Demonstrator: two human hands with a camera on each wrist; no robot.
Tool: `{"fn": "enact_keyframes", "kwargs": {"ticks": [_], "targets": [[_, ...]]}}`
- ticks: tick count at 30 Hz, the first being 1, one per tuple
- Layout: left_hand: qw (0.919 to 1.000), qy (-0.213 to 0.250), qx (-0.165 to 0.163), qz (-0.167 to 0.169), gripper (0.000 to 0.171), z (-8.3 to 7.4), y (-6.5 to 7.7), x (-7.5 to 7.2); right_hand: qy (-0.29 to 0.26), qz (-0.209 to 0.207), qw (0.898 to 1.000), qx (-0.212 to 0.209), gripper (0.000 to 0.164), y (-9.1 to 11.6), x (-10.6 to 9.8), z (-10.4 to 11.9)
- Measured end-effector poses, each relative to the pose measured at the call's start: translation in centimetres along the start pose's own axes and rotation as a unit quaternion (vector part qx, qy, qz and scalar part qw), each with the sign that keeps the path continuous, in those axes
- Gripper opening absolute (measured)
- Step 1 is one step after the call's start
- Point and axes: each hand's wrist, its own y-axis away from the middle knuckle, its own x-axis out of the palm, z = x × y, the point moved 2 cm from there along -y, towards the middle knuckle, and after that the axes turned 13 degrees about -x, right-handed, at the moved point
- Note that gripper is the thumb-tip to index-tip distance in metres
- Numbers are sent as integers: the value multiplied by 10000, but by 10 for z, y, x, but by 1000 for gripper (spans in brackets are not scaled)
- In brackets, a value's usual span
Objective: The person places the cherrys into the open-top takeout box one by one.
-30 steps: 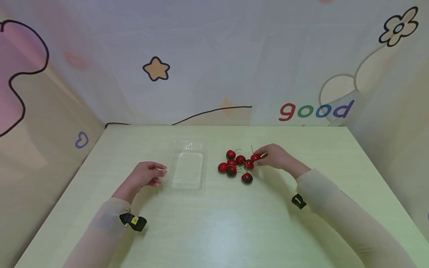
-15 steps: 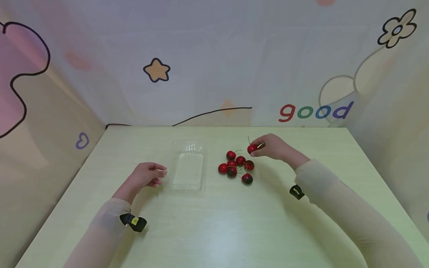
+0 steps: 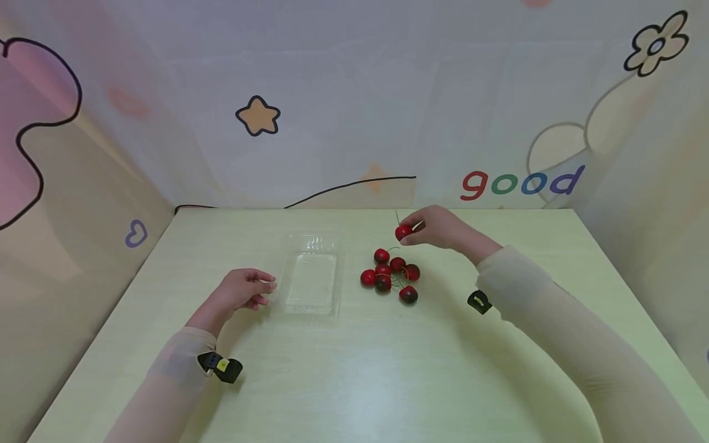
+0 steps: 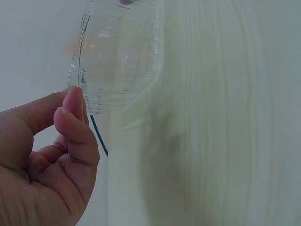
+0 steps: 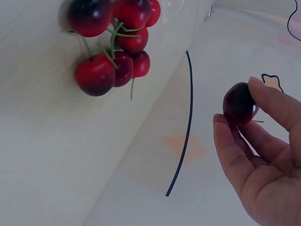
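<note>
My right hand (image 3: 437, 227) pinches a dark red cherry (image 3: 404, 232) between thumb and fingers, above the far part of the table. In the right wrist view the held cherry (image 5: 240, 104) shows a nearly black side and a bit of green stem. Below it on the table lies a cluster of several cherries (image 3: 383, 282) with thin stems. To their left stands a clear plastic container (image 3: 312, 283) with nothing visible inside. At its left edge, my left hand (image 3: 240, 289) pinches the rim with thumb and fingertips, as the left wrist view shows at the container's corner (image 4: 117, 70).
The pale wooden table (image 3: 354, 375) ends at a printed backdrop cloth (image 3: 354, 111) behind and at both sides. Each sleeve carries a small black wrist camera, the left one (image 3: 221, 367) close over the table.
My right hand has lifted one cherry from the right of the cluster and carried it up and leftward. The left hand and container have stayed in place.
</note>
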Motion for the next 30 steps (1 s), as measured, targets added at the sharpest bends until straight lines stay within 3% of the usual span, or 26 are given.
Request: {"fn": "enact_keyframes", "kwargs": {"ticks": [12, 30], "targets": [[9996, 40, -113, 261, 19, 3, -2, 2, -18, 129, 9996, -239, 40, -14, 3, 22], [9985, 269, -131, 454, 19, 5, -5, 0, -117, 260, 9975, -652, 42, -47, 19, 52]]}}
